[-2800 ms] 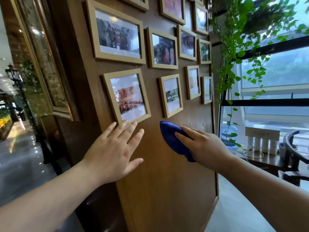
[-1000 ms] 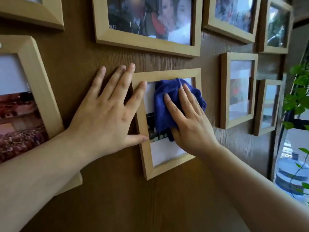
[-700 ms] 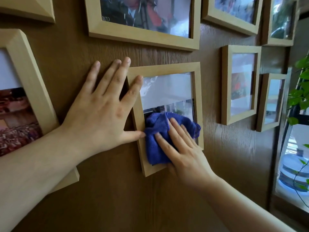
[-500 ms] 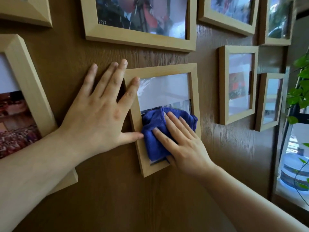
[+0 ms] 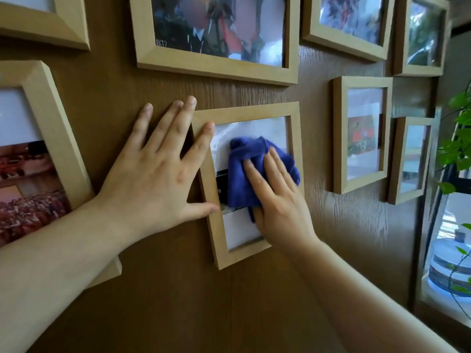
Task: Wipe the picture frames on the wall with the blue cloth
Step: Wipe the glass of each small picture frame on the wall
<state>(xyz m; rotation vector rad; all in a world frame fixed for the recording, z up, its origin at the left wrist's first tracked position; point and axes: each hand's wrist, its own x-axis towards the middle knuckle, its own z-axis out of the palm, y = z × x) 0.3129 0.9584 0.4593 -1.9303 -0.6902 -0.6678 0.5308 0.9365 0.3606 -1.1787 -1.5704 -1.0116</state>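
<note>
A small light-wood picture frame (image 5: 243, 112) hangs on the brown wood-grain wall (image 5: 178, 289) in the middle of the head view. A bunched blue cloth (image 5: 242, 174) lies on its glass, and my right hand (image 5: 277, 202) presses flat on the cloth with fingers stretched upward. To the left, my left hand (image 5: 155, 174) lies open and spread against the wall. Its index finger and thumb touch the frame's left edge.
Several more wooden frames hang around: a large frame (image 5: 216, 70) above, another big frame (image 5: 46, 118) at the left, two narrow frames (image 5: 362, 135) at the right. Green plant leaves (image 5: 458, 146) and a window (image 5: 448, 250) are at the far right.
My right hand has slid the blue cloth up the glass from the lower part to the middle. The left hand has stayed on the frame's left edge.
</note>
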